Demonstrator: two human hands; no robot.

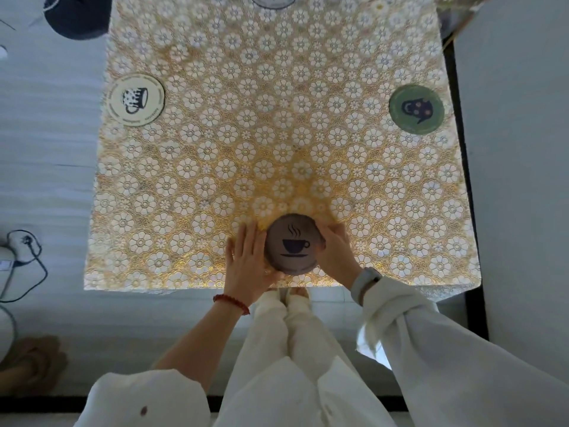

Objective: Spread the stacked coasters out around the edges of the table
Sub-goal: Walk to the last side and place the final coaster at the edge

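While you stand at the near edge of the table [215, 180], the round brown coaster [292, 245] with a steaming cup printed on it sits between your hands, close to that edge. It looks flat and matte; whether more coasters lie under it you cannot tell from here. Your left hand [246, 257] lies along its left rim, fingers straight and pointing away from you, thumb under the near rim. Your right hand [334, 248] curls round the right rim, fingers bent over the far side, so both hands cup the coaster. A cream coaster [137, 100] with a spotted mug lies at the left edge, a green coaster [416, 109] at the right edge, and a pale coaster [274, 1] at the far edge. The tablecloth [385, 211] is glossy, embossed with white flowers on gold.
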